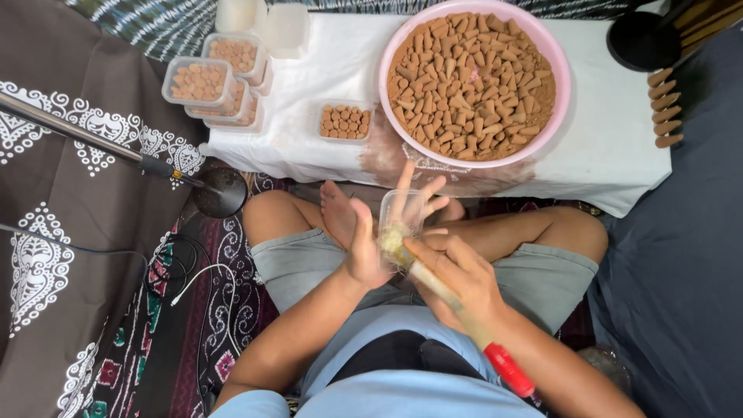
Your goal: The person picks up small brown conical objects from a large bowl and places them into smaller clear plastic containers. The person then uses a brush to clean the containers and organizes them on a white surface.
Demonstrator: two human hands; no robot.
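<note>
Fingers (414, 203) of the left hand (371, 248) spread behind a small clear plastic tub (398, 215), best kept steady, while the right hand (457, 279) grips a red-handled, pale-bristled brush (449, 298) sweeping its inside.

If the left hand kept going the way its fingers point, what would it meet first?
The left hand, holding a clear box, points up-frame; likely the white cloth's front edge first, then the pink bowl. Depth is unclear.

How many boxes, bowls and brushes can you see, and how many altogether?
Small clear boxes with brown cones in them, on the white cloth: 4 (three stacked at, one alone at)
Empty clear box in the left hand: 1
Pink bowl of cones: 1
Brush in the right hand: 1
Total: 7
</note>
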